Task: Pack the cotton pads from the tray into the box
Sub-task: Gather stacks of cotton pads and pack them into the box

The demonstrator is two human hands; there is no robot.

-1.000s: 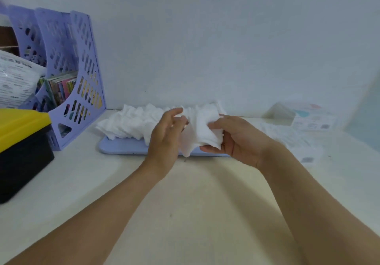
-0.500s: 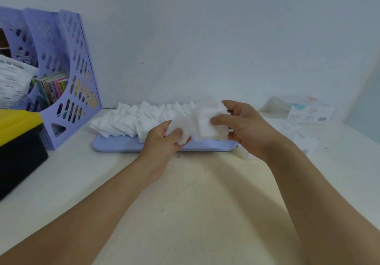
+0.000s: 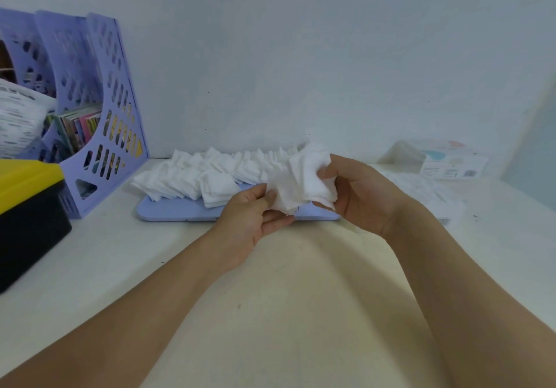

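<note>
Lifted off the tray (image 3: 180, 211), the pad bunch (image 3: 304, 181) spans sideways, both hands' grips closed on it.

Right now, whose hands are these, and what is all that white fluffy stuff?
There is only one picture, taken by a camera worn on a person's head, so you see what that person sees when looking down at a white table. There is no machine here, just two bare hands.

The left hand and the right hand together hold a loose bunch of white square cotton pads. Behind the hands lies a flat lilac plastic tray with many more white cotton pads in a row.

At the far right, by the wall, sits a small pale cardboard box. On the left stand a lilac file rack with holes and a black bin with a yellow lid.
</note>
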